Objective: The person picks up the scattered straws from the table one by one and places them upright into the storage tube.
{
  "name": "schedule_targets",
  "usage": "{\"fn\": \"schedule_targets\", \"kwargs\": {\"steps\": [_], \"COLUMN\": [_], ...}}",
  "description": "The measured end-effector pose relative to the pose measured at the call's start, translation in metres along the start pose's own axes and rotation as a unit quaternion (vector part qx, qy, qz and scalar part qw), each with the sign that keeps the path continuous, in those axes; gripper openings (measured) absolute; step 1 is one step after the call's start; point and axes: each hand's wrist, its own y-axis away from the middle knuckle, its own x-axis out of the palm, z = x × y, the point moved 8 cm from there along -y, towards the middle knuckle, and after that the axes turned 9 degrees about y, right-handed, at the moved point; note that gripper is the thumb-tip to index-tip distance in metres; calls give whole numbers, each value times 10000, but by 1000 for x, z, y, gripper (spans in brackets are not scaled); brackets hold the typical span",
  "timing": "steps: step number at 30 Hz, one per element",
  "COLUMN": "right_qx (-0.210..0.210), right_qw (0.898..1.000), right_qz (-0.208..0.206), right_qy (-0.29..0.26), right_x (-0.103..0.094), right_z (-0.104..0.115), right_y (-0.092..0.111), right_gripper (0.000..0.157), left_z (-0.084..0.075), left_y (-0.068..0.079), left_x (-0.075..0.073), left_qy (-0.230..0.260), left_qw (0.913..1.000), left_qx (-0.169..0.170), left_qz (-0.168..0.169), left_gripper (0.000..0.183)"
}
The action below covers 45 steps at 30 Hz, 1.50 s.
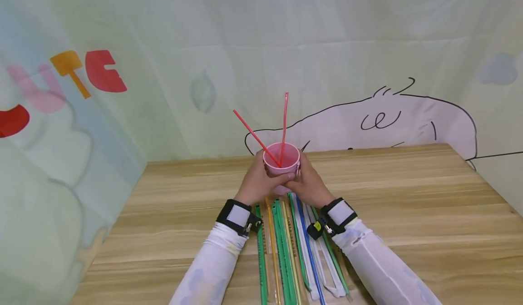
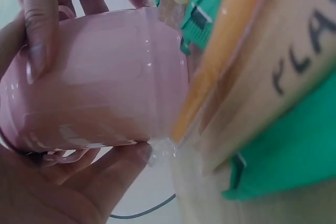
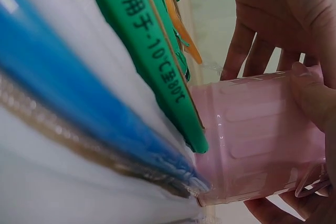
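Both hands hold a pink cup between them near the far edge of the table. The left hand wraps the cup's left side, its thumb laid across the front. On the opposite side the right hand grips the cup, its thumb meeting the left one below the rim. Two red straws stand in the cup, one leaning left and one nearly upright. In the left wrist view, fingers press both sides of the ribbed cup wall. The right wrist view shows a small handle beside the right fingers.
Several wrapped straws lie side by side between the forearms: green, orange, blue and white-wrapped ones. Their far ends reach close to the cup's base. A printed curtain hangs behind the wooden table.
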Motion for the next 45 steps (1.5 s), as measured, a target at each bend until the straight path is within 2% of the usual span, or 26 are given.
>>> {"fn": "schedule_targets", "kwargs": {"steps": [7, 16, 21, 25, 31, 35, 42, 45], "right_qx": [55, 62, 544, 878, 1217, 1527, 2180, 2270], "right_qw": [9999, 9986, 9935, 9856, 9706, 9525, 9108, 9035], "right_qz": [24, 385, 576, 671, 839, 1122, 1806, 1904], "right_qy": [135, 361, 817, 1277, 1899, 2384, 3004, 3096], "right_x": [-4, -16, -31, -46, -56, -61, -53, -49], "right_z": [3, 8, 12, 15, 11, 1, -19, -22], "right_y": [2, 3, 8, 16, 34, 52, 73, 75], "right_gripper": [90, 95, 96, 84, 56, 40, 31, 28], "left_z": [-1, -2, -3, -3, 0, 0, 0, 2], "left_y": [0, -1, -1, -1, -1, -3, -1, 0], "left_x": [3, 5, 5, 5, 4, 6, 4, 3], "left_qy": [-105, -169, -198, -153, -208, -285, -339, -270], "left_qw": [9999, 9997, 9996, 9996, 9994, 9991, 9989, 9991], "left_qx": [-36, -125, -135, -194, -248, -269, -308, -324], "left_qz": [35, 127, 137, 165, 160, 154, 132, 89], "left_gripper": [86, 89, 90, 91, 93, 93, 95, 94]}}
